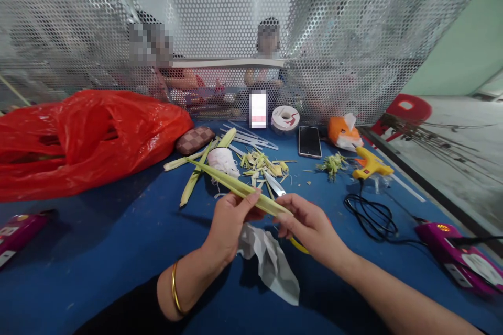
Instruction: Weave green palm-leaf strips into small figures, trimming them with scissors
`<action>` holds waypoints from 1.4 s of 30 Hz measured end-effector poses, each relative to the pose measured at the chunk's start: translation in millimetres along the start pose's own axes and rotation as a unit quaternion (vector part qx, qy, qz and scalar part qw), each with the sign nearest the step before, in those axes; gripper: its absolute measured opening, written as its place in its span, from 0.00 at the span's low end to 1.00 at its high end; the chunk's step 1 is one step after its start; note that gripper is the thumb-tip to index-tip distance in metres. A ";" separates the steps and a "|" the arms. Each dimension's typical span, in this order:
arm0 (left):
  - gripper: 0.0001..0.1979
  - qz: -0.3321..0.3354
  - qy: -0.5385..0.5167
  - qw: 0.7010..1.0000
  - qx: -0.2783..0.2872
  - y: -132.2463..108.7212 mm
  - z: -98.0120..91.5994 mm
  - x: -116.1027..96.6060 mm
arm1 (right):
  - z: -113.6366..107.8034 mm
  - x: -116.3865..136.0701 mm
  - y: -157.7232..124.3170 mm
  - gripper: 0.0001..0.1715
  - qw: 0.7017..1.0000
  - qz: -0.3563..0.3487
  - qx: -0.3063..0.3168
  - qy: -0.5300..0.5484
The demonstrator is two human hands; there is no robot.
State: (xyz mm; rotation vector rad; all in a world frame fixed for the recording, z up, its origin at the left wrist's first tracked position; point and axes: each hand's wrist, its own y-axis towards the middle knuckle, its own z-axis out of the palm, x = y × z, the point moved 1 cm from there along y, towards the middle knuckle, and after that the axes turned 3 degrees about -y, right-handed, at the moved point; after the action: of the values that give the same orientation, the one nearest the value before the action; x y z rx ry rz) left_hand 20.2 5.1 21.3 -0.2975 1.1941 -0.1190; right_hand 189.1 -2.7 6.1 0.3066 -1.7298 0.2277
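Note:
My left hand (pixel 233 217) pinches the middle of a long yellow-green husk leaf (pixel 226 180), thumb on top. Close to the leaf's near right end, my right hand (pixel 304 222) grips it between thumb and fingers. The leaf's narrow tip points away to the upper left. Under my hands lie scissors (pixel 275 184), their blades pointing away and their handles partly hidden. A crumpled white tissue (pixel 271 264) lies below my hands. Just beyond the leaf are a spool of white thread (pixel 223 161), another husk leaf (pixel 195 180) and a heap of cut scraps (pixel 261 162).
A red plastic bag (pixel 90 141) and checked pouch (pixel 195 139) lie left. At the back are clear sticks (pixel 251 138), a ribbon roll (pixel 285 119) and phone (pixel 309 142). To the right are a tissue pack (pixel 345 133), yellow glue gun (pixel 371 164), black cable (pixel 371 217) and purple power strip (pixel 458 256).

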 end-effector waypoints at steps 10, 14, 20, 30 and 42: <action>0.25 0.220 0.283 0.933 -0.020 -11.8 -5.7 -9.8 | -14.6 -2.7 4.6 0.15 0.989 -0.009 -0.116 -0.090; 0.05 0.451 0.473 0.753 0.074 -15.4 -5.9 -16.2 | -12.0 6.7 -0.1 0.13 0.973 -0.087 -0.051 -0.206; 0.12 0.349 0.535 0.747 0.185 -4.7 -9.2 -4.3 | -8.8 8.7 0.4 0.07 0.981 -0.085 -0.041 -0.172; 0.10 0.195 0.505 0.830 0.137 -5.6 -4.9 -5.6 | -3.0 2.8 4.0 0.08 0.999 -0.016 -0.046 -0.025; 0.10 0.141 0.475 0.854 0.159 -9.2 -0.7 5.7 | -0.6 -0.7 3.2 0.08 0.998 -0.002 -0.057 -0.040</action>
State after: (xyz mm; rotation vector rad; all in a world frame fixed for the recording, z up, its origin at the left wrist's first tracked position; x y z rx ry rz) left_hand 22.2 -5.2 18.6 0.2841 2.1563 -0.2170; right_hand 188.7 0.5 5.6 0.2379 -1.8135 0.1150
